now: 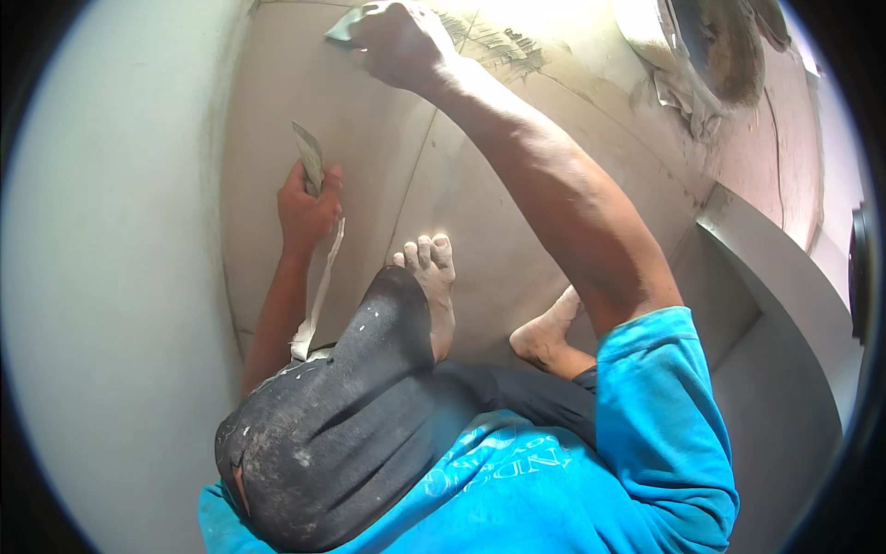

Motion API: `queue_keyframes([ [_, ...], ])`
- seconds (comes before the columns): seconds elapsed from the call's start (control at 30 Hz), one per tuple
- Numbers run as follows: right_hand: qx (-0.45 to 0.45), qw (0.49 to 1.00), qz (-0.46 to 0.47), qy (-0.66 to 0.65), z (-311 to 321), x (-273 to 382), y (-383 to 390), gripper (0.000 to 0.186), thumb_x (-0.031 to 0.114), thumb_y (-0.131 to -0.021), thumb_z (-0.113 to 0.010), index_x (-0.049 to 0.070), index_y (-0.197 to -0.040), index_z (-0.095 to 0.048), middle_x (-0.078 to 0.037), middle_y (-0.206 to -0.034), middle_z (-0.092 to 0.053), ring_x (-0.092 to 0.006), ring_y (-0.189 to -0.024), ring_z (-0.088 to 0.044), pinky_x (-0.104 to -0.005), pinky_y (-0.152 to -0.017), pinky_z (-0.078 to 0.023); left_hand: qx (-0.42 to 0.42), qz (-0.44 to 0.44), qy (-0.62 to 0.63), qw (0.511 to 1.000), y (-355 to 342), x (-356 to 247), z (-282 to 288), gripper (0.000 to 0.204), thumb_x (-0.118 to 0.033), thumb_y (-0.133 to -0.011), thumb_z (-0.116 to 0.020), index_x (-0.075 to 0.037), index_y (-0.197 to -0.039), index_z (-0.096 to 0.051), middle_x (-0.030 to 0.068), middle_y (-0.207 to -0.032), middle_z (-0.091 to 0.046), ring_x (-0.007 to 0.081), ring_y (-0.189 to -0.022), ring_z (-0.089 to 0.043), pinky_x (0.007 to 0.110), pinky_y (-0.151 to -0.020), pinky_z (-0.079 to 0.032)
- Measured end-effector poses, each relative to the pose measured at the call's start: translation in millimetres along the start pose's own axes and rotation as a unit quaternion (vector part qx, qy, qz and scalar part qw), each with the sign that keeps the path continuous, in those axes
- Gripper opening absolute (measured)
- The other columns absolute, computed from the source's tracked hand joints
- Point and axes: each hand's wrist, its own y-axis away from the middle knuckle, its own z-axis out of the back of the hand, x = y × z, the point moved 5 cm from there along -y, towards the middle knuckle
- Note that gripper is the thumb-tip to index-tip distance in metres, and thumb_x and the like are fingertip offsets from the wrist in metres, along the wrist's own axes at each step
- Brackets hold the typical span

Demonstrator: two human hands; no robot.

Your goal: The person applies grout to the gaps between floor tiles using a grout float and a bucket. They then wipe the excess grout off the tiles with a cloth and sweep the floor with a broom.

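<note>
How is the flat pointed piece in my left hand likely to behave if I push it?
The flat pointed piece is probably fairly stiff, since it juts past your left hand without visibly drooping. It's likely light, looking thin and narrower than the hand. Its flat shape suggests it would slide rather than roll.

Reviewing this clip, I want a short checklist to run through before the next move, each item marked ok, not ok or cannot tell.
1. Left hand grips the flat blade: ok, tip pointing away from the body.
2. Right hand holds the pale piece: ok.
3. Pale piece's full shape: cannot tell, partly covered by fingers.
4. Bare feet apart from the blade: ok.
5. Floor free of marks: not ok, dark smears near the right hand.
</note>
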Motion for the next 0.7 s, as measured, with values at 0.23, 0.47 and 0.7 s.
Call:
queue_keyframes([
  [0.23,0.021,0.916,0.215,-0.338,30.6,-33.2,-43.9,0.022,-0.005,-0.073,-0.054,0.002,-0.086,-0.071,-0.017,-0.093,-0.069,-0.0313,-0.088,-0.067,-0.0375,-0.079,-0.054,0.014,-0.030,0.041,0.999,-3.0,-12.1,0.3,0.023,-0.024,-0.093,-0.067,-0.005,-0.084,-0.058,0.0007,-0.060,-0.057,0.0081,-0.046,-0.056,0.025,-0.043,-0.043],
  [0.47,0.112,0.972,0.200,-0.060,101.3,-118.2,101.1,0.029,-0.005,-0.079,-0.055,0.009,-0.098,-0.073,-0.010,-0.100,-0.068,-0.0246,-0.101,-0.063,-0.0368,-0.089,-0.050,0.002,-0.029,0.033,0.999,-7.4,-10.9,-1.4,0.019,-0.019,-0.093,-0.066,-0.005,-0.085,-0.056,0.0022,-0.071,-0.063,0.0071,-0.046,-0.054,0.024,-0.043,-0.043],
  [0.7,0.112,0.986,0.010,0.123,163.1,-173.9,274.1,0.036,0.001,-0.074,-0.065,0.012,-0.108,-0.072,-0.009,-0.105,-0.071,-0.0265,-0.100,-0.066,-0.0353,-0.087,-0.053,0.008,-0.005,0.078,0.997,-4.0,-11.3,-7.3,0.019,-0.015,-0.094,-0.064,-0.007,-0.083,-0.051,0.0022,-0.073,-0.060,0.0052,-0.047,-0.050,0.022,-0.043,-0.040],
])
